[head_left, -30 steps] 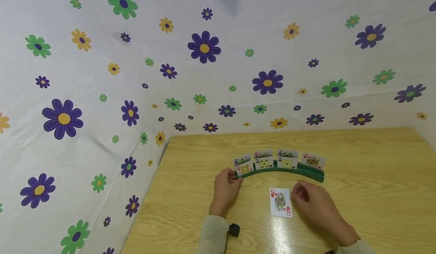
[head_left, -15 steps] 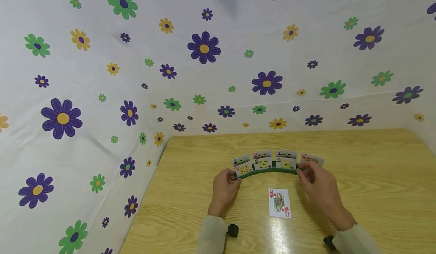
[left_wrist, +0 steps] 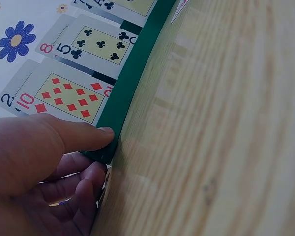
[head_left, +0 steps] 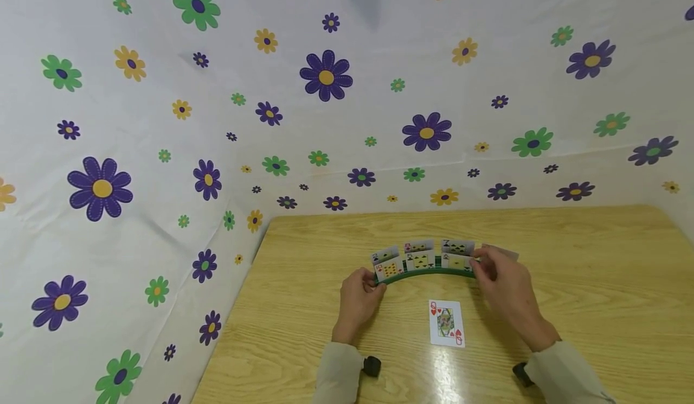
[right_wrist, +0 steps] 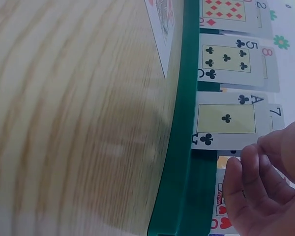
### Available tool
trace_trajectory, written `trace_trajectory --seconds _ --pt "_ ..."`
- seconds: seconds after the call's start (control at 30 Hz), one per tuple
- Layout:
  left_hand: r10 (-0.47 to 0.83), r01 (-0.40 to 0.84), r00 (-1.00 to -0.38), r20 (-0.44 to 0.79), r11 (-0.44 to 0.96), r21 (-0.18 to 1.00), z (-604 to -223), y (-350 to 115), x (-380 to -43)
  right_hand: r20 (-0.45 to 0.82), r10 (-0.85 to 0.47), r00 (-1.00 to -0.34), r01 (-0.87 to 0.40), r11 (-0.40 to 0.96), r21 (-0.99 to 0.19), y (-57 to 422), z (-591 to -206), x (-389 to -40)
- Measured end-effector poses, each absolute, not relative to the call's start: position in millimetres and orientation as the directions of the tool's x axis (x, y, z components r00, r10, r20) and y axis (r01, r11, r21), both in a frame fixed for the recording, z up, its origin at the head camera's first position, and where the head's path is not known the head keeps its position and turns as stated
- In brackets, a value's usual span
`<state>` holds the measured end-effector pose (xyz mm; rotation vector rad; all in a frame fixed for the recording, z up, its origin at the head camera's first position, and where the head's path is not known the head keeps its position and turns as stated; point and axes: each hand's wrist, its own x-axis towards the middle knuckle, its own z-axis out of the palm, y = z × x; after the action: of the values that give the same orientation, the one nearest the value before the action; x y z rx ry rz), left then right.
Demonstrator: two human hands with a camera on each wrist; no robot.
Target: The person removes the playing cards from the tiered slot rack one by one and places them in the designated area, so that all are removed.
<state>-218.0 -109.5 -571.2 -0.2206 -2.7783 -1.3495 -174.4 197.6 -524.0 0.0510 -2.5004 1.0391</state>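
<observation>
A curved green card holder [right_wrist: 184,167] stands on the table, playing cards upright in two rows. My left hand [head_left: 359,301] grips its left end, the thumb [left_wrist: 88,136] lying along the front. Beside that thumb is the ten of diamonds [left_wrist: 69,98]; the five of clubs [left_wrist: 101,44] follows it. At the holder's right part, my right hand [head_left: 509,292] pinches the corner of the ace of clubs [right_wrist: 226,118] between thumb and finger. Its other fingers partly cover a face card of hearts [right_wrist: 221,209]. The queen of hearts [head_left: 447,324] lies face up on the table in front of the holder.
Back-row cards include a two [head_left: 384,252], a red eight [head_left: 418,245] and a seven [head_left: 458,245]. The wooden table [head_left: 602,283] reaches back to a white flowered cloth [head_left: 374,103] that hangs behind and at the left.
My right hand has moved from beside the queen up to the holder, then slightly left onto the ace's edge. The ace now leans back more. My left hand has stayed in place.
</observation>
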Motion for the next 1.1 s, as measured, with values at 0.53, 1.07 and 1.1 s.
trace_trajectory --seconds 0.53,1.07,1.1 --pt "0.115 0.148 -0.989 0.097 0.619 0.771 -567.8 -107.5 -218.5 0.423 0.124 -0.898 -0.232 0.683 -0.692 199.2 -528.2 -173.8" --pt "0.109 0.162 -0.987 0.120 0.637 0.753 -566.2 -106.3 -217.0 0.468 0.164 -0.869 -0.300 0.577 -0.760 201.1 -525.5 -158.7" --pt "0.108 0.160 -0.987 0.118 0.639 0.753 -566.0 -106.2 -216.8 0.460 0.165 -0.872 -0.294 0.576 -0.763 201.8 -525.9 -157.4"
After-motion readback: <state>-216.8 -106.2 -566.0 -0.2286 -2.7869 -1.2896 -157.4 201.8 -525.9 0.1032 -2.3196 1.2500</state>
